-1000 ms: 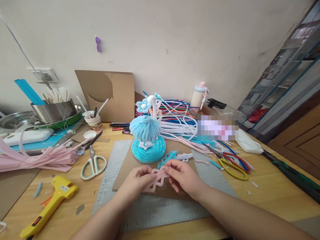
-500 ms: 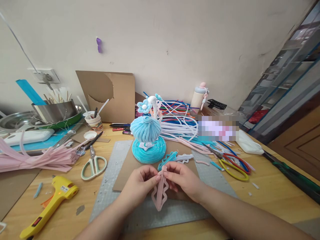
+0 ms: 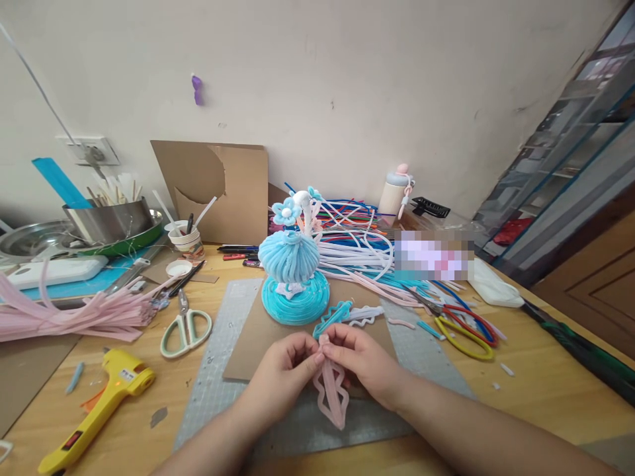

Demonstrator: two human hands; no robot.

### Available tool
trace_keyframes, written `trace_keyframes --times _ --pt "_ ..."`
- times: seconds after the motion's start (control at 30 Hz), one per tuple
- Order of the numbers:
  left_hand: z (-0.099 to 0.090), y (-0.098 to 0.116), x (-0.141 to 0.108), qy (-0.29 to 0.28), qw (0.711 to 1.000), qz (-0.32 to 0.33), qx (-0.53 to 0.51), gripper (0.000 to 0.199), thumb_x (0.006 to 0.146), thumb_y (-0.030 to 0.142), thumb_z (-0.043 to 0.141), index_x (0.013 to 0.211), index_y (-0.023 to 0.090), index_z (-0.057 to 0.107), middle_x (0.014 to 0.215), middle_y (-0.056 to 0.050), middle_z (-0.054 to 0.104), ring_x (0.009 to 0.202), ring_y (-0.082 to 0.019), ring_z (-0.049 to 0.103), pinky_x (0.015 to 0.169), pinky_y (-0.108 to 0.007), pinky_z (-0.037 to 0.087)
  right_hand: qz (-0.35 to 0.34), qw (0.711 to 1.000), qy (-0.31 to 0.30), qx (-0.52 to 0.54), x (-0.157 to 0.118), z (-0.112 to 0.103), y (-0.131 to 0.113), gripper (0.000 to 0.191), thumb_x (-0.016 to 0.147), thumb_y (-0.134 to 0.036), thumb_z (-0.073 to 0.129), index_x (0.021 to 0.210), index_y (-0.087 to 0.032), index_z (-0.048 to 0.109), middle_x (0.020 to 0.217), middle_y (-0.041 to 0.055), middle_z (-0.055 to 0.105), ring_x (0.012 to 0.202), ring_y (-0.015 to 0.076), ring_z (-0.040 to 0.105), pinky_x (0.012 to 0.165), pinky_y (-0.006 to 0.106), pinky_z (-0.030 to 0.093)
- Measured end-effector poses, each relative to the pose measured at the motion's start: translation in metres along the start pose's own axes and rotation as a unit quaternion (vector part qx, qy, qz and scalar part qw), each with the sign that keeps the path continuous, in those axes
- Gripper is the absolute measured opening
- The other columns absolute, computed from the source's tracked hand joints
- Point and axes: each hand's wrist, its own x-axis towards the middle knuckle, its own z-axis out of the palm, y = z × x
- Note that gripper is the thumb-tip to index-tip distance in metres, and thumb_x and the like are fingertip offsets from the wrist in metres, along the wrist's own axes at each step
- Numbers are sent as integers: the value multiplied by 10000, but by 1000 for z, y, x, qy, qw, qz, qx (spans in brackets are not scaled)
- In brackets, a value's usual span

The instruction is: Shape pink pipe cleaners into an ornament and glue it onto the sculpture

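Observation:
My left hand and my right hand meet over the cardboard sheet, both pinching the top end of a pale pink pipe-cleaner piece. That piece has a straight middle and wavy edges that join in a point hanging toward me. Just behind my fingers lie a turquoise wavy pipe-cleaner piece and a white wavy one. Farther back stands a blue pipe-cleaner lamp-like ornament on a round turquoise base, with a light blue flower near its top.
A grey cutting mat lies under the cardboard. On the left are a yellow glue gun, white-handled scissors and pink pipe cleaners. Yellow-and-red-handled scissors lie at right, near bundled pipe cleaners.
The pointed lower end of the pink piece has swung to the right and slightly toward me. Both hands still pinch its top in nearly the same spot.

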Motion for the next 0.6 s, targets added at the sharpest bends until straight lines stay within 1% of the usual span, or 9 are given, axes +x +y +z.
trace_keyframes --times 0.07,0.13,0.23,0.3,0.4,0.6 --pt "0 -1 0 -9 1000 -14 -3 266 789 395 581 709 143 552 660 -23 611 605 -137 551 580 -243 398 25 998 -21 61 0 -1 -1 227 757 -355 642 824 -165 538 610 -47 520 473 72 483 432 182 342" --pt "0 -3 1 -14 999 -28 -14 276 772 400 599 689 141 553 648 -29 621 594 -139 554 573 -245 398 59 989 -51 124 0 -2 -3 205 768 -334 628 827 -149 561 623 -30 534 509 89 517 480 206 378" --pt "-1 -4 2 2 999 -33 -40 302 739 425 629 662 147 536 612 -18 615 553 -129 540 541 -237 386 101 974 -79 184 1 -4 -5 214 770 -336 629 769 -132 565 644 -2 566 569 116 566 533 232 407" --pt "-1 -4 3 9 998 -34 -51 315 723 435 642 656 150 525 599 -12 610 532 -121 530 524 -230 376 120 969 -86 198 1 -5 -7 217 771 -331 637 739 -134 552 662 8 585 589 121 577 549 234 409" --pt "-2 -1 3 2 998 -28 -55 314 723 423 649 648 148 518 597 -11 606 535 -116 523 525 -226 374 128 966 -100 200 1 -6 -7 229 756 -330 660 725 -140 536 645 0 579 572 116 565 554 236 402" --pt "0 4 2 -12 997 -19 -69 299 725 394 655 630 142 525 580 -11 595 532 -110 506 535 -230 382 120 964 -131 199 0 -7 -5 217 764 -326 652 761 -147 530 658 3 576 612 135 573 592 262 419"
